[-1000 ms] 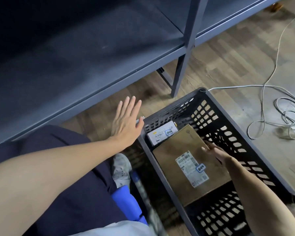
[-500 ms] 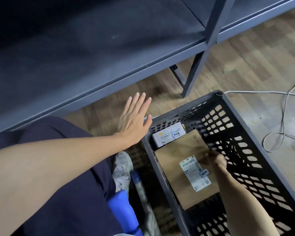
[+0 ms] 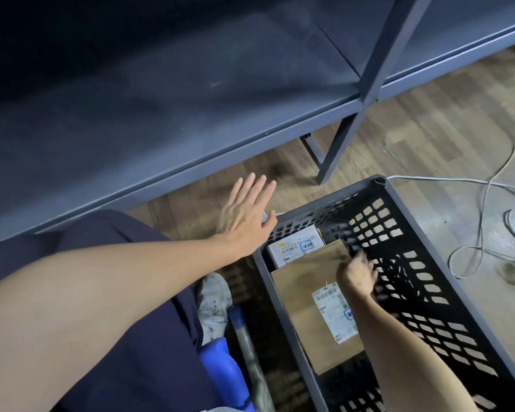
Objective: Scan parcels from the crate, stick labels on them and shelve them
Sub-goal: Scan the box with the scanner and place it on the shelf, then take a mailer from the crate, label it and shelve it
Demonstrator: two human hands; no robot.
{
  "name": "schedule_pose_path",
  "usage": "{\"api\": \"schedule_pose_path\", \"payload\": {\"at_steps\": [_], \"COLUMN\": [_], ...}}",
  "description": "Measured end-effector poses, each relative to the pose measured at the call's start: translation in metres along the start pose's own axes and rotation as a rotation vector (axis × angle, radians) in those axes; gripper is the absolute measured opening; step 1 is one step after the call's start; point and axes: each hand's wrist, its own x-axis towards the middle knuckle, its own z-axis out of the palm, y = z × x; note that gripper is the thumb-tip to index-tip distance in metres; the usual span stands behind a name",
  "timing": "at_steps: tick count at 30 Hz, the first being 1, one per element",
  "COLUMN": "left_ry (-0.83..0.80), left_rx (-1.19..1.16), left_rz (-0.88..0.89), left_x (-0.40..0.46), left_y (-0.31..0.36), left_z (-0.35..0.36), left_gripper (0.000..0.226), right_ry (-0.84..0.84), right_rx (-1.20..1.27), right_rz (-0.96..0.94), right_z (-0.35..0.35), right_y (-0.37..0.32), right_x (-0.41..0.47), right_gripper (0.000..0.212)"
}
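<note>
Down on the wooden floor (image 3: 428, 138), right in front of a dark blue metal shelf (image 3: 161, 108), sits a grey plastic crate (image 3: 446, 263) with lattice sides. Inside it there's a flat brown cardboard parcel (image 3: 304, 292) with a white shipping label (image 3: 335, 315) on top, plus a smaller white box (image 3: 296, 246) tucked against the far end wall, just touching the brown one's far edge, and it has a little blue-bordered sticker on it. The right hand (image 3: 356, 275) is reaching down into the crate and sits on the brown parcel's far right corner, fingers curled, but it's blurry so I honestly can't tell if it's actually gripping the edge or only resting there. The left hand (image 3: 246, 217) is flat and open, fingers straight and together, held over the floor just beside the crate's near-left corner, thumb near the rim. Off to the right a tangle of white cable (image 3: 488, 209) lies on the floor.
</note>
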Motion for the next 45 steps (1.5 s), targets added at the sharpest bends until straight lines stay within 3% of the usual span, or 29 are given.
{"api": "schedule_pose_path", "payload": {"at_steps": [9, 19, 30, 45], "left_ry": [0.076, 0.213, 0.340, 0.498], "left_rx": [-0.036, -0.119, -0.101, -0.218], "left_rz": [-0.057, -0.366, -0.817, -1.478], "left_x": [-0.009, -0.079, -0.194, -0.430], "left_y": [-0.007, -0.109, -0.236, -0.335], "left_z": [-0.059, -0.135, -0.185, -0.167], "left_gripper": [0.059, 0.060, 0.060, 0.062], "right_ry": [0.275, 0.286, 0.093, -0.140], "right_rx": [0.029, -0.060, -0.281, -0.571], "right_rz": [-0.461, -0.825, -1.239, -1.828], "right_z": [-0.096, -0.144, -0.096, 0.053], "right_y": [-0.103, -0.264, -0.406, -0.469], "right_x": [-0.049, -0.167, -0.341, -0.574], "right_gripper": [0.053, 0.055, 0.058, 0.055]}}
